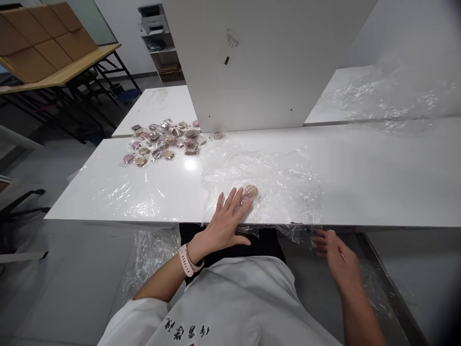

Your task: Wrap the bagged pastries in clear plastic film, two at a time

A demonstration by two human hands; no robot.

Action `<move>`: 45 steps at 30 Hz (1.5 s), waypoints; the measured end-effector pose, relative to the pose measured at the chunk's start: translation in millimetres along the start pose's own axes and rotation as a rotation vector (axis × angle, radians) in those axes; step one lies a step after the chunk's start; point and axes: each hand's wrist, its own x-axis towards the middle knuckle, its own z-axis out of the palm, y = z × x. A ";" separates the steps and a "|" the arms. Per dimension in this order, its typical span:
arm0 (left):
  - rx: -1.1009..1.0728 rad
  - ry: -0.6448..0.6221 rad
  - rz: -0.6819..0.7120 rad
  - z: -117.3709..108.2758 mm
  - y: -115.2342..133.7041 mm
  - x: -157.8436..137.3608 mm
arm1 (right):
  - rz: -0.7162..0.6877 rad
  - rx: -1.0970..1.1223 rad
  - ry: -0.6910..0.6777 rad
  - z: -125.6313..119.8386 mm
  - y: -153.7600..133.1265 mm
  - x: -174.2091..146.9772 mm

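The left hand (229, 215), spread and clasping nothing, rests on clear film (284, 175), apparently to steady it, a tan piece (251, 191) just beyond its fingertips; whether the blurred right hand (334, 251) grips the overhanging film cannot be told.

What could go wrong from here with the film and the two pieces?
The film hangs over the front edge of the table, so a tug might drag the tan piece off. The left hand partly covers the pink piece; pressing could squash it. The right hand might snag the hanging film.
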 end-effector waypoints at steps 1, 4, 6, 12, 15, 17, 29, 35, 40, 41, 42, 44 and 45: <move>0.005 -0.030 0.015 0.8 -2.0 -6.9 | 0.060 0.145 -0.087 7.3 -0.4 0.2; 0.003 -0.031 0.033 3.1 -12.1 -23.8 | 0.165 0.363 -0.106 16.9 -20.2 9.4; -0.069 0.054 0.017 2.4 -19.6 -30.9 | 0.106 0.429 -0.052 10.1 -41.7 19.0; -0.446 0.261 -0.316 -13.6 -22.1 -28.4 | -0.178 0.604 -0.136 -11.5 -116.8 57.7; -0.534 0.323 -0.531 -24.0 -19.5 -18.5 | -0.294 0.562 -0.256 4.5 -154.8 85.5; -0.545 0.388 -0.603 -28.6 -22.7 -12.7 | -0.372 0.498 -0.351 22.8 -173.8 105.8; 0.068 0.737 -0.419 -34.5 -29.4 -17.4 | -1.082 -0.329 -0.716 134.5 -127.6 140.4; -0.174 0.401 -0.157 -5.8 -15.0 -1.4 | -1.145 -0.292 -0.529 130.7 -115.2 121.0; -0.236 0.351 -0.450 -6.9 -33.1 -8.0 | -1.044 -0.238 -0.491 106.9 -108.5 103.4; -0.267 0.312 -0.493 -11.9 -34.8 -7.5 | -0.971 -0.222 -0.503 102.9 -109.9 101.7; -0.307 0.266 -0.534 -17.2 -35.5 -5.3 | -0.880 -0.207 -0.532 99.8 -112.6 100.9; -0.358 0.176 -0.616 -26.7 -35.0 3.4 | -0.686 -0.189 -0.620 96.7 -121.7 102.1; -0.339 0.142 -0.656 -30.0 -34.4 9.2 | -0.610 -0.195 -0.652 96.7 -127.0 103.6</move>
